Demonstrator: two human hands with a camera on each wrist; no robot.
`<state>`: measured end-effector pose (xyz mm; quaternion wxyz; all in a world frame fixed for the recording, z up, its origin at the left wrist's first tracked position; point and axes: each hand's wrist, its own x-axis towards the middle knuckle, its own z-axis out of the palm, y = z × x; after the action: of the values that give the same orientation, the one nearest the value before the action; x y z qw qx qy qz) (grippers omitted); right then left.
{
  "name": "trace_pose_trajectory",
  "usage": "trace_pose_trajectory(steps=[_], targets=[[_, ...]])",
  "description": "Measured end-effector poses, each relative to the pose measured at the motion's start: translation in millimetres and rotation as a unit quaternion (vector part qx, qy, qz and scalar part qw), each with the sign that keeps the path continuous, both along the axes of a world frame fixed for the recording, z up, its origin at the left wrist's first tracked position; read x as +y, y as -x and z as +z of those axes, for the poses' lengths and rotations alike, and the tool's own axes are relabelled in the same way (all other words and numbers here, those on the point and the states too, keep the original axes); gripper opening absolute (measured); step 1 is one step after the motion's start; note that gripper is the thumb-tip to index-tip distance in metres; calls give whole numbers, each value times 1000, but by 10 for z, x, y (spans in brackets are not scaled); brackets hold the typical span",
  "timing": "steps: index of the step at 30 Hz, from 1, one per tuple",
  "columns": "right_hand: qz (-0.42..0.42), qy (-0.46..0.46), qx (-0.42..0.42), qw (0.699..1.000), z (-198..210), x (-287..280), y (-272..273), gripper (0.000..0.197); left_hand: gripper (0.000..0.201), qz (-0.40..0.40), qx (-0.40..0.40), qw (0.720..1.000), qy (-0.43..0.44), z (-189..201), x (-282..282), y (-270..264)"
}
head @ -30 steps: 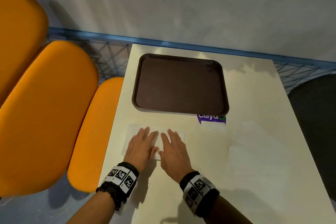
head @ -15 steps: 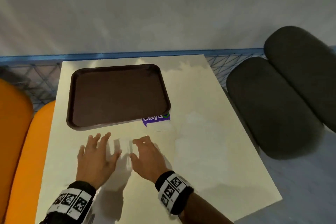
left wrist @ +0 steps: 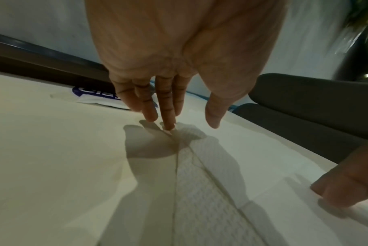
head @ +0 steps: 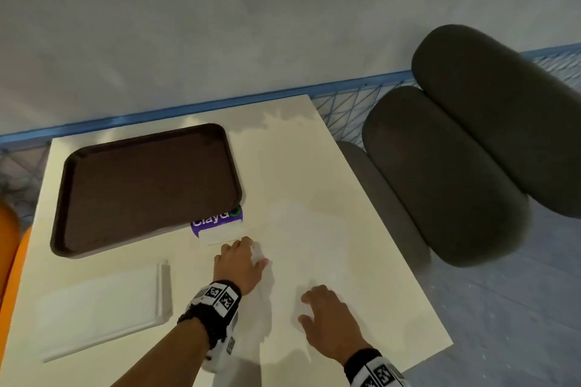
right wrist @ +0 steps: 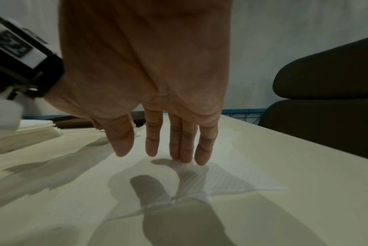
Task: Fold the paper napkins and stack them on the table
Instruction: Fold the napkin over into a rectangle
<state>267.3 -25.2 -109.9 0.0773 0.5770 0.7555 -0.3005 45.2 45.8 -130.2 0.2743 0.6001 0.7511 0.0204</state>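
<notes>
Both hands work on a white napkin (head: 284,264) spread flat on the pale surface (head: 361,261), to the right of the stack of folded napkins (head: 100,308) that lies near the front left edge. The left hand (head: 239,264) has a loose, open grip, its straight fingertips (left wrist: 168,123) touching the napkin's far left corner just below the purple packet (head: 217,223) by the brown tray (head: 147,185). The right hand (head: 330,320) is also open, fingers (right wrist: 185,149) straight and resting lightly on the near part of the sheet, holding nothing. The step in hand looks like starting a new fold. To do it well, the left fingers should lift the corner cleanly while the right hand pins the sheet, then bring edge to edge squarely before pressing the crease; thin paper may slide or tear if dragged.
</notes>
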Motion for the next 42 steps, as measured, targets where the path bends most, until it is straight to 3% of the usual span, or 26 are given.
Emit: trace_pose_trajectory(steps=[4, 9, 12, 14, 16, 18, 20, 22, 24, 27, 28, 32, 36, 38, 40, 42], targets=[[6, -6, 26, 1000, -67, 33, -49, 42, 34, 23, -16, 1000, -1, -24, -34, -92], [-7, 32, 69, 997, -23, 142, -154, 41, 17, 1, 63, 995, -72, 73, -192, -206], [-93, 6, 125, 988, 158, 242, -282, 43, 8, -74, -66, 982, -162, 269, -303, -222], [-134, -38, 159, 977, 369, 344, -361, 66, 12, -123, -205, 964, -115, 630, -373, -170], [-82, -59, 144, 984, 692, 439, -358, 99, 18, -146, -294, 944, -32, 1060, -424, -59], [57, -91, 91, 990, 1081, 484, -231, 113, 15, -166, -312, 935, 14, 1432, -476, 88], [193, -109, 71, 972, 1406, 472, -37, 97, 17, -183, -325, 927, 36, 1755, -548, 223], [255, -79, 97, 959, 1595, 442, 139, 65, 21, -181, -361, 914, 40, 2028, -656, 352], [241, -21, 180, 953, 1703, 429, 299, 36, 13, -135, -429, 892, 33, 2213, -803, 534], [174, 34, 262, 949, 1830, 469, 474, 30, 47, -57, -497, 864, 48, 2272, -1045, 802], [166, 39, 267, 948, 1883, 486, 518, 28, 55, -45, -496, 865, 57, 2260, -1110, 858], [162, 46, 277, 946, 2051, 563, 628, 6, 50, -12, -477, 878, 46, 2137, -1233, 991], [139, 41, 245, 959, 2172, 631, 663, 24, 97, -37, -539, 838, 76, 2125, -1353, 1069], [136, 47, 237, 961, 2186, 636, 680, 30, 105, -63, -513, 854, 66, 2096, -1383, 1004], [138, 59, 236, 960, 2203, 632, 678, 29, 92, -59, -457, 887, 21, 2080, -1387, 883], [125, 73, 246, 958, 2229, 636, 659, 33, 58, -52, -438, 897, -22, 2065, -1370, 806]])
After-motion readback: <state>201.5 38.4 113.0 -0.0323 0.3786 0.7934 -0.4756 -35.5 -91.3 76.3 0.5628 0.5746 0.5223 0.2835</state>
